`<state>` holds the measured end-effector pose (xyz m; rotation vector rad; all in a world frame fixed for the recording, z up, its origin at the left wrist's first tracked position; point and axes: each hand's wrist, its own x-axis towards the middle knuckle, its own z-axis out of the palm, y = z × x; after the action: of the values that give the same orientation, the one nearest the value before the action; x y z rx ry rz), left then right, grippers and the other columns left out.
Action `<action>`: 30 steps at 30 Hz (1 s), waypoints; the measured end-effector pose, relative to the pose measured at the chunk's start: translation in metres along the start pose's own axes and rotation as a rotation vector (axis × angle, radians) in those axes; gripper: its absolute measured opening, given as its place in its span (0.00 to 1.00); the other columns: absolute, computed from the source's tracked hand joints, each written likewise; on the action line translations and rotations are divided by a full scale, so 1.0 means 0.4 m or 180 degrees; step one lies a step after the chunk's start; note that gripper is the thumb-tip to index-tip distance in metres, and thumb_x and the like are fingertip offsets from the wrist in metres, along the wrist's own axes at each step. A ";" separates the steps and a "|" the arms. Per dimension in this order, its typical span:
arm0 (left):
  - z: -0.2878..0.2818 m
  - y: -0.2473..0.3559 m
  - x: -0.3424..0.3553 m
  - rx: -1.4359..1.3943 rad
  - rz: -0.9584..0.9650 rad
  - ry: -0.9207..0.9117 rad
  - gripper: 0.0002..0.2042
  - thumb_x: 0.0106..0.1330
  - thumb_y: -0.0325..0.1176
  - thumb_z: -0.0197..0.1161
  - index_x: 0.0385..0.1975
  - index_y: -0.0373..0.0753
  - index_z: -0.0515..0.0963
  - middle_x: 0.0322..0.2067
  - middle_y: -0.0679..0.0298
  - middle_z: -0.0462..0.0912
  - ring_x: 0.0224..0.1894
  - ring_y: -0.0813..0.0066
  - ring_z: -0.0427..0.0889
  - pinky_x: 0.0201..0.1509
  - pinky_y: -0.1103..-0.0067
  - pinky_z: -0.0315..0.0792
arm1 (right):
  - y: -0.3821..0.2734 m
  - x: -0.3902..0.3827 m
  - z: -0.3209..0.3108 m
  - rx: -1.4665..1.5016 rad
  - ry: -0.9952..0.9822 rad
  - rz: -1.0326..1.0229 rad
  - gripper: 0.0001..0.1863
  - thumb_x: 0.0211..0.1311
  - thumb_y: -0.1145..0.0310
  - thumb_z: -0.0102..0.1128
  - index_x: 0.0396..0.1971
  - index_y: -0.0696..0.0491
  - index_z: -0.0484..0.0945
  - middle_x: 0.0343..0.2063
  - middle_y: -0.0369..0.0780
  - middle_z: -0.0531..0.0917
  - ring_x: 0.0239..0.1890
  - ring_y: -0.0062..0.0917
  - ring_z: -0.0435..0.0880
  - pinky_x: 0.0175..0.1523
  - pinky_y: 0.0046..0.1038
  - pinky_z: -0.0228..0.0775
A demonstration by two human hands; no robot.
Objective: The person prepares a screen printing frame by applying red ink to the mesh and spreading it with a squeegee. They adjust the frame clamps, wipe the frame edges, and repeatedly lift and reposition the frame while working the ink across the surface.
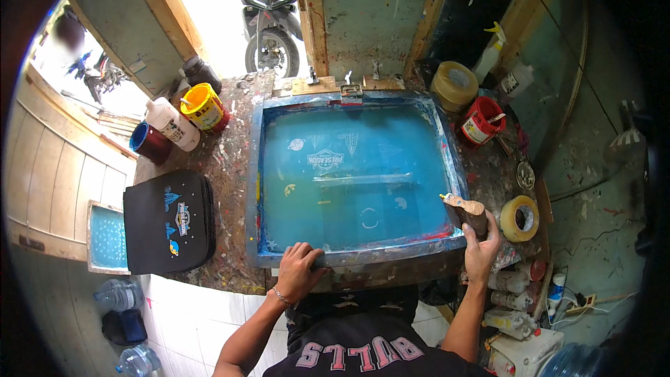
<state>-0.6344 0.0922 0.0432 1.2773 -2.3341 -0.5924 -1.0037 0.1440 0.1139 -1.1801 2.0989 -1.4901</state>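
A screen-printing frame point(363, 257) with a blue mesh lies flat on the table before me. Pale designs show through its mesh, and red ink streaks its near right corner. My left hand point(300, 271) grips the near rail, left of its middle, fingers curled over the edge. At the near right corner my right hand point(481, 246) is closed around a squeegee point(469, 213) with a worn wooden handle, held tilted over the right rail. Hinge clamps point(350, 93) hold the far rail. Left of the frame lies a stack of black printed fabric panels point(150, 237).
Ink tubs stand on both sides: yellow point(202, 108) at far left, red point(480, 126) at right. White bottle point(173, 126) and dark red can point(148, 141) are at left. Tape rolls point(520, 218) point(455, 84) lie at right. Water bottles point(120, 294) stand below left. A motorbike point(271, 21) is outside.
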 end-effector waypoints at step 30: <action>-0.027 0.009 0.000 0.0016 -0.0028 -0.0040 0.20 0.47 0.36 0.79 0.40 0.38 0.83 0.36 0.60 0.79 0.43 0.59 0.77 0.48 0.68 0.70 | 0.004 0.007 -0.001 0.0006 0.0018 -0.0150 0.19 0.60 0.76 0.64 0.52 0.60 0.78 0.46 0.44 0.85 0.49 0.32 0.83 0.58 0.34 0.72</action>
<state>-0.6311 0.0920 0.0542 1.2901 -2.3427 -0.5994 -1.0063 0.1423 0.1131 -1.2343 2.0867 -1.5172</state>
